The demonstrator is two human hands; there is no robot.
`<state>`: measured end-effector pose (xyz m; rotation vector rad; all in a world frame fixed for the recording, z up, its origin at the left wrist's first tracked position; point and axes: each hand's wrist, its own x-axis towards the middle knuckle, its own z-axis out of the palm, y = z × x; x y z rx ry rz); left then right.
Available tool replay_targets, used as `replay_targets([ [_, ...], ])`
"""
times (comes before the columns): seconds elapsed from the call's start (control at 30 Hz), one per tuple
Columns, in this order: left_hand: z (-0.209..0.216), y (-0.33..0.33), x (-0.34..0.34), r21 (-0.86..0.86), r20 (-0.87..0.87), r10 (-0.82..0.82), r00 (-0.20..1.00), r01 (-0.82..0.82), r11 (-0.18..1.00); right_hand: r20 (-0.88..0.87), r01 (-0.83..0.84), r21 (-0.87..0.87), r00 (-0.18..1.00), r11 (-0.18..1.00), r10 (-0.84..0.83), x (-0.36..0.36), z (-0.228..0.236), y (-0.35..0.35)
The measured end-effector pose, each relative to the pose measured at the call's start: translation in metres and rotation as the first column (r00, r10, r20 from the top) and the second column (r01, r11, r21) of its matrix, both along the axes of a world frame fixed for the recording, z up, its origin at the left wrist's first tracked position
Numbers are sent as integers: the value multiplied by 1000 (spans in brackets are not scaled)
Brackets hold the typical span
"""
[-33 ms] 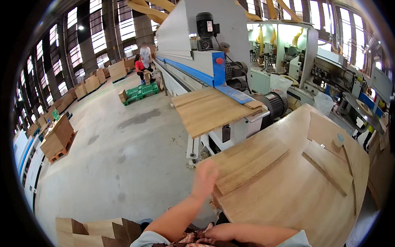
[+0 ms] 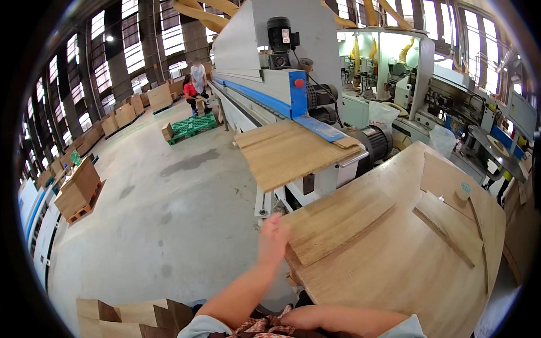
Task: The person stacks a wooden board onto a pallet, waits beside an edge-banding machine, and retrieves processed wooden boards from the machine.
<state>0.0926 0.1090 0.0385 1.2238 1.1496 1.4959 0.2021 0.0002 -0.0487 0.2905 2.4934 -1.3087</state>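
My left hand (image 2: 273, 239) is beside the left end of a flat wood-grain board (image 2: 344, 228), which lies on a larger wood-toned panel top (image 2: 383, 276). Motion blurs this hand and its fingers are not clear; I cannot make out whether it touches the board's edge. My right forearm (image 2: 349, 320) crosses the bottom of the view toward my waist, where the right hand is hidden. Ahead, another wood-grain board (image 2: 296, 149) rests on the end of a long grey and blue machine (image 2: 298, 96) and overhangs its left side.
On the panel top's right side lie a narrow board (image 2: 448, 225) and a small round pale object (image 2: 463, 190). Stacked wooden pieces (image 2: 129, 321) stand at lower left. Two people (image 2: 197, 87) are near a green pallet (image 2: 191, 128). A black motor (image 2: 376, 142) sits beyond the panel top.
My left hand has shifted slightly left and up, uncovering more of the board's left end. The boards appear to lie where they were.
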Motion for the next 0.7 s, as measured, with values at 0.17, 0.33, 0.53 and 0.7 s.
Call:
replay_targets([
  [0.17,-3,81,-46,-276,699,112,706,122,953,190,351,-439,936,827,-297,-6,28,-11],
  [0.33,23,80,-25,-187,643,-57,764,229,955,378,530,-430,841,731,-387,-8,37,-12],
  [0.53,24,35,-15,-141,618,-105,779,241,960,355,555,-523,832,647,-427,-8,27,-15],
  [0.7,18,1,-30,-215,592,-110,799,287,934,-12,122,-181,992,976,-126,-7,19,-8],
])
